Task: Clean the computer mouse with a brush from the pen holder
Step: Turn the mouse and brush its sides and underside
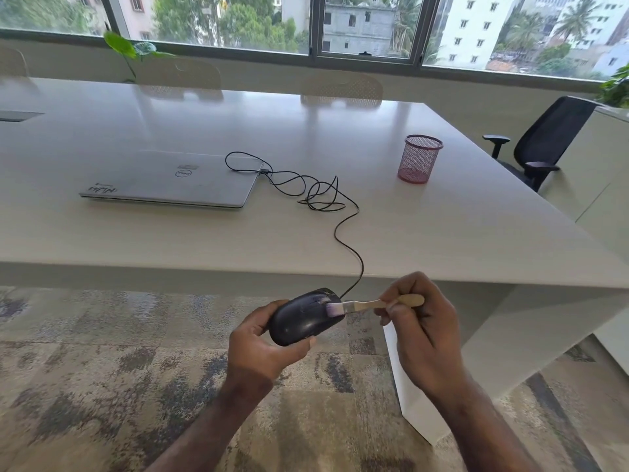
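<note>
My left hand (262, 349) grips a black wired computer mouse (301, 318) from below, holding it in the air in front of the table's near edge. My right hand (423, 332) pinches the wooden handle of a small flat brush (360, 305). The brush's pale bristles rest on the front right part of the mouse, near its buttons. The mouse cable (343, 233) runs up over the table edge in loose loops to a closed silver laptop (170, 180). A pink mesh pen holder (419, 158) stands upright on the table at the right and looks empty.
The large white table (442, 233) fills the middle of the view, its leg panel close to my right forearm. A black office chair (544, 141) stands at the right, beige chairs sit at the far side, and patterned carpet lies below my hands.
</note>
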A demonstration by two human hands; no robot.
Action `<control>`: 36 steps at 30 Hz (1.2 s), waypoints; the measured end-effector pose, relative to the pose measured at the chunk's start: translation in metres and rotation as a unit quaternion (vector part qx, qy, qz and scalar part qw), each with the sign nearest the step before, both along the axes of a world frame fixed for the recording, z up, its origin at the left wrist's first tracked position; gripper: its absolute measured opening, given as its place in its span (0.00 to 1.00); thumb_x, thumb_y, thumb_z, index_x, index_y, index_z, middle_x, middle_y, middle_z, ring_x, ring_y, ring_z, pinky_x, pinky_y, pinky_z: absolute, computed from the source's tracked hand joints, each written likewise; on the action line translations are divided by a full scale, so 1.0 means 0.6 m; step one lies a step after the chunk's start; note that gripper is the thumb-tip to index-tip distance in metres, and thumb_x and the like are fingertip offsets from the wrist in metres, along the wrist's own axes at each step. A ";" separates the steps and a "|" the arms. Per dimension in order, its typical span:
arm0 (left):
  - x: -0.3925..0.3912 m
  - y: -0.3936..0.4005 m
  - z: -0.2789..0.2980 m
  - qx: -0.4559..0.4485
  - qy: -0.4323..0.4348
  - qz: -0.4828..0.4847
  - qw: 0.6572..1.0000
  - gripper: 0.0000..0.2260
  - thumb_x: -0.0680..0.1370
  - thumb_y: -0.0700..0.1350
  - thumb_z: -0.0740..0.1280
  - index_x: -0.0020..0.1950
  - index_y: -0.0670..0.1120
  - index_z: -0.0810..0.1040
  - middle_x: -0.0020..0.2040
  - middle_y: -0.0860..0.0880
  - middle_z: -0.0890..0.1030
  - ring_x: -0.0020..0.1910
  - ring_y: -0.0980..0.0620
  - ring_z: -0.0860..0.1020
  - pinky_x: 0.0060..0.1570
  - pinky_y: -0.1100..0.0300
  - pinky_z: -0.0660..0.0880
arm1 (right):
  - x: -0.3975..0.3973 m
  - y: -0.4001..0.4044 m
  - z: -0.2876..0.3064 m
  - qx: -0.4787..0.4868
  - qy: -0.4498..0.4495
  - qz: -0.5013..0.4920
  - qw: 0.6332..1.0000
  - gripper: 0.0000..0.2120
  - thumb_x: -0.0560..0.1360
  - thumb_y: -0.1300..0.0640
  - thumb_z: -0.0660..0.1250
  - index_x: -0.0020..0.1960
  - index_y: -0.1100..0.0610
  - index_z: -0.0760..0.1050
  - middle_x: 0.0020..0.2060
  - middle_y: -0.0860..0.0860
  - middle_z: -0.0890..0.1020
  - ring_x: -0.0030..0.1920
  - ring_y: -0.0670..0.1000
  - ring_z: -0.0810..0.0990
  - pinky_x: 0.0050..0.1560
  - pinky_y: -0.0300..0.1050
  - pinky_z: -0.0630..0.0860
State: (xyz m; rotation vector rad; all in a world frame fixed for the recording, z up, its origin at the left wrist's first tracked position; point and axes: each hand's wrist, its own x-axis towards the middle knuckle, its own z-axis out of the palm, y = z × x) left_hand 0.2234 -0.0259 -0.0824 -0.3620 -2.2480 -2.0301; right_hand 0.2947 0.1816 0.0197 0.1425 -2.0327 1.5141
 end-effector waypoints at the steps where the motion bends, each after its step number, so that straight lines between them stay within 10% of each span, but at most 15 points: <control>1: 0.000 0.001 0.000 -0.003 0.004 -0.002 1.000 0.28 0.57 0.55 0.84 0.57 0.62 0.86 0.51 0.56 0.88 0.52 0.56 0.85 0.49 0.66 0.80 | 0.000 -0.004 0.002 -0.016 -0.001 0.012 1.000 0.06 0.71 0.56 0.60 0.41 0.49 0.76 0.32 0.55 0.78 0.32 0.63 0.74 0.32 0.62 0.73; 30: 0.011 0.000 -0.004 -0.053 0.072 -0.018 0.996 0.26 0.61 0.57 0.82 0.58 0.69 0.82 0.55 0.62 0.83 0.57 0.60 0.81 0.54 0.61 0.80 | -0.012 -0.011 -0.004 0.022 -0.058 -0.014 0.998 0.05 0.70 0.53 0.60 0.40 0.47 0.74 0.31 0.54 0.78 0.31 0.63 0.73 0.30 0.61 0.72; 36: 0.009 0.004 -0.003 -0.056 0.081 -0.020 0.995 0.26 0.62 0.57 0.82 0.58 0.69 0.82 0.56 0.62 0.83 0.58 0.59 0.80 0.51 0.73 0.75 | -0.020 -0.030 -0.006 0.006 -0.065 0.017 0.998 0.05 0.71 0.53 0.60 0.42 0.46 0.75 0.32 0.54 0.78 0.33 0.62 0.75 0.34 0.65 0.73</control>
